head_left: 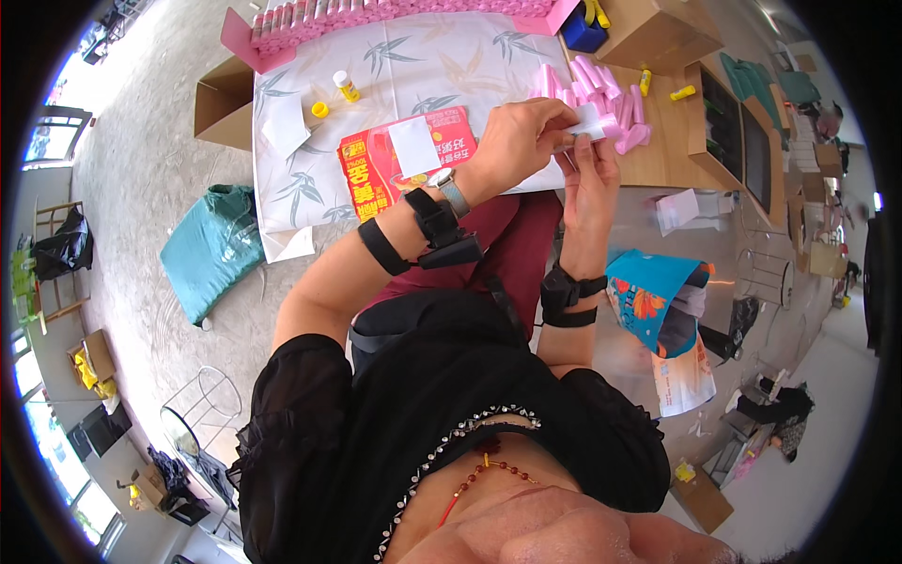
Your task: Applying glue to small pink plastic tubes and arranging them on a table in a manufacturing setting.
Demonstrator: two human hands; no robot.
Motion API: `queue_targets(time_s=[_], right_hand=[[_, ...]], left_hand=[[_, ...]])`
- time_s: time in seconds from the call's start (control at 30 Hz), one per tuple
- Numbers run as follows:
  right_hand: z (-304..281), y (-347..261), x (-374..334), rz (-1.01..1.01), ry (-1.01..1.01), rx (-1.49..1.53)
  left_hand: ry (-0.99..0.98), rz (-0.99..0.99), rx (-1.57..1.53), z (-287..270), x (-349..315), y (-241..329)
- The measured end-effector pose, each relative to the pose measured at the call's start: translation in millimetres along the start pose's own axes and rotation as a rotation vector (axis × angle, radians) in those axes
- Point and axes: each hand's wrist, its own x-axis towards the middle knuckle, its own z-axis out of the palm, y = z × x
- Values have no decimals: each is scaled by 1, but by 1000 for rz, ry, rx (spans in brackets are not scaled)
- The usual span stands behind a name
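Note:
Over the table's near right part, my two hands meet around a small pink tube (610, 124) with a white paper label (586, 120) on it. My left hand (520, 141), wearing a watch, pinches the label's left side with thumb and fingers. From below, my right hand (590, 183) closes on the same tube, its fingertips at the label's lower edge. Just beyond them lies a heap of pink tubes (587, 80). Left of my hands, a red and yellow printed bag (376, 179) lies flat with a white paper slip (414, 147) on top.
An uncapped glue stick (347, 87) stands beside its yellow cap (320, 110), near white paper sheets (285, 126). A pink box (246, 49) full of tubes lines the far edge. Cardboard boxes (662, 38) stand at right, near loose yellow glue sticks (683, 93). A blue bag (644, 291) sits below.

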Motion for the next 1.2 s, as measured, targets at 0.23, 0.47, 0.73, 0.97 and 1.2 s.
queue_targets(time_s=[0.23, 0.47, 0.73, 0.97, 1.2], right_hand=[[-2, 2, 5, 16, 2, 12], [-6, 6, 10, 34, -16, 5], [-2, 6, 23, 81, -62, -116], [-4, -4, 46, 45, -268, -118], [4, -5, 40, 19, -329, 101]], left_hand=[[71, 41, 35, 5, 2, -4], [67, -13, 95, 4, 5, -8], [93, -295, -49, -9, 10, -6], [319, -173, 158, -11, 14, 1], [340, -34, -14, -5, 0, 13]])
